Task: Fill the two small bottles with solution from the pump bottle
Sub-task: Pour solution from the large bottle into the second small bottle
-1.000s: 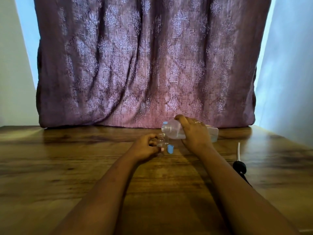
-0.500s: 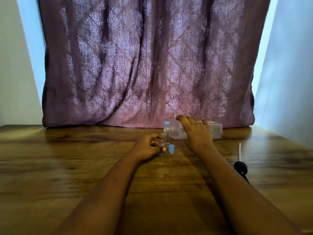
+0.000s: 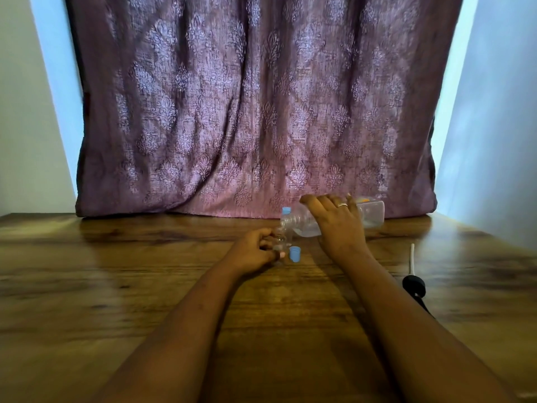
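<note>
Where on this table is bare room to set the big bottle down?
Bare wood spans the table left of the left hand. Crowded: small bottle, blue cap, big bottle in the right hand; pump head lies right.

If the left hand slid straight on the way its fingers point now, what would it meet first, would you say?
The left hand already grips the small clear bottle; its fingers point right. Past that, the loose blue cap on the wooden table probably comes first, though depth is hard to judge.
</note>
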Action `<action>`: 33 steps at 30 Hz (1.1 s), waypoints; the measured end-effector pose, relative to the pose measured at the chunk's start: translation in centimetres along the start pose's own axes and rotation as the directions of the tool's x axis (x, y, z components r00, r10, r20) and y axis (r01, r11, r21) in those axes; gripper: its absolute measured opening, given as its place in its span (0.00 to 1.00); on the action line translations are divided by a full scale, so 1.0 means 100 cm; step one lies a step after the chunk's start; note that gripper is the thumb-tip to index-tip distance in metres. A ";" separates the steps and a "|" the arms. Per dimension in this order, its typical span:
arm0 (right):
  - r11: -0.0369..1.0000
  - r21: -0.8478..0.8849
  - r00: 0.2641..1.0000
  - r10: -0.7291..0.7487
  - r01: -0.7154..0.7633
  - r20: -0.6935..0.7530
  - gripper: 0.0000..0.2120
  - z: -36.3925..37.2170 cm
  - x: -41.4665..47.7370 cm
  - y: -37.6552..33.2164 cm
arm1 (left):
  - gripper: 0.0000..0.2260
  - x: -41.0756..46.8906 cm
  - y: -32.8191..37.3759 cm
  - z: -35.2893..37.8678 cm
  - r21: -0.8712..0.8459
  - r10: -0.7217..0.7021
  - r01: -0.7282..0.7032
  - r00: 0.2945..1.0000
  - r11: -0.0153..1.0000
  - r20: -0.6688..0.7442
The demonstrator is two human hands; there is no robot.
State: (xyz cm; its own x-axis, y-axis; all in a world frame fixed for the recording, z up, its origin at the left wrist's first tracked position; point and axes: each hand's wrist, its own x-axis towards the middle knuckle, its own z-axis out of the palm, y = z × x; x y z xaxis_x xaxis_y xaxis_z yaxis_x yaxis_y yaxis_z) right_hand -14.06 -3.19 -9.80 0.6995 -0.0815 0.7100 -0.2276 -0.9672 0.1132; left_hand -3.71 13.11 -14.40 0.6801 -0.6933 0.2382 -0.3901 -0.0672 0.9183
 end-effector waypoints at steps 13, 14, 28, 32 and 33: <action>1.000 0.011 1.000 0.000 0.001 -0.023 0.31 -0.001 0.001 0.000 | 0.13 -0.006 0.009 0.003 -0.027 -0.067 0.066 0.997 0.997 -0.027; 1.000 0.014 1.000 0.001 -0.001 -0.025 0.31 0.000 0.001 0.000 | 0.13 -0.006 0.009 0.003 -0.039 -0.072 0.071 0.997 0.997 -0.026; 1.000 0.012 1.000 -0.002 0.002 -0.031 0.30 -0.001 0.000 0.001 | 0.13 -0.004 0.008 0.002 -0.048 -0.104 0.103 0.994 0.994 -0.027; 0.999 0.031 0.999 0.008 -0.007 -0.032 0.33 -0.001 0.000 0.000 | 0.13 -0.004 0.007 0.002 -0.040 -0.097 0.096 0.995 0.995 -0.029; 1.000 0.026 1.000 0.004 -0.003 -0.027 0.33 -0.001 0.000 0.000 | 0.13 -0.004 0.007 0.002 -0.042 -0.098 0.097 0.995 0.994 -0.031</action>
State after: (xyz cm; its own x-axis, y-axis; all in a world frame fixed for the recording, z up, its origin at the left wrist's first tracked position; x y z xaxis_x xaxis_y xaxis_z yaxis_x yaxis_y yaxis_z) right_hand -14.08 -3.16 -9.73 0.6802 -0.0784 0.7288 -0.2117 -0.9729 0.0929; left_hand -4.36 13.15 -13.91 0.7336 -0.6612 0.1568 -0.2963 -0.1036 0.9495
